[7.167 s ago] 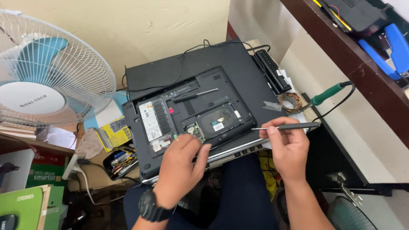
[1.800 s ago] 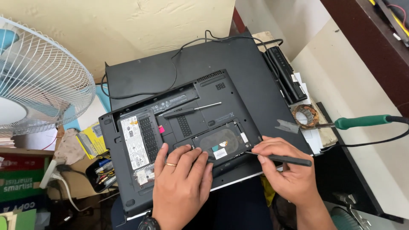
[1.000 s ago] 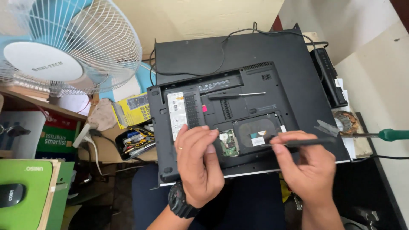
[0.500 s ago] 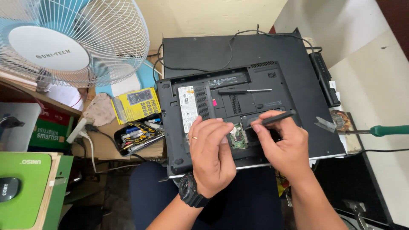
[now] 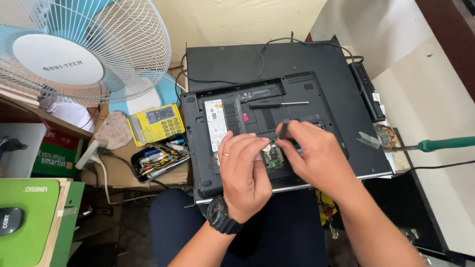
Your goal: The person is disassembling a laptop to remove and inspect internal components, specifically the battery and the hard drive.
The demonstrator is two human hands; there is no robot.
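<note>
While the laptop (image 5: 277, 128) lies upside down with its bottom cover off, partly on the person's lap and partly on a second dark flat case (image 5: 277, 62) behind it, both hands work over the open bay near its front edge. The left hand (image 5: 245, 170) is curled, its fingers bent down and pressed together over the opening; whether it pinches anything under the fingertips cannot be told, since the hand hides that spot. It wears a ring, and a black watch (image 5: 222, 217) sits on the wrist. The right hand (image 5: 316, 158) is closed around the dark handle of a screwdriver (image 5: 284, 129), held between thumb and fingers, with the tip pointing down toward a small green circuit board (image 5: 273, 157) that shows between the two hands. A second screwdriver (image 5: 277, 104), thin and black-handled, lies loose on the laptop's underside, well apart from the hands, just beside a white label (image 5: 215, 123).

To the right, a soldering iron (image 5: 435, 144) with a green handle rests on the bench (image 5: 435, 104). To the left stand a white and blue fan (image 5: 74, 49), a yellow meter (image 5: 157, 122) and a black tray of small tools (image 5: 161, 157). A green box (image 5: 24, 217) with a black mouse on it sits at the lower left.
</note>
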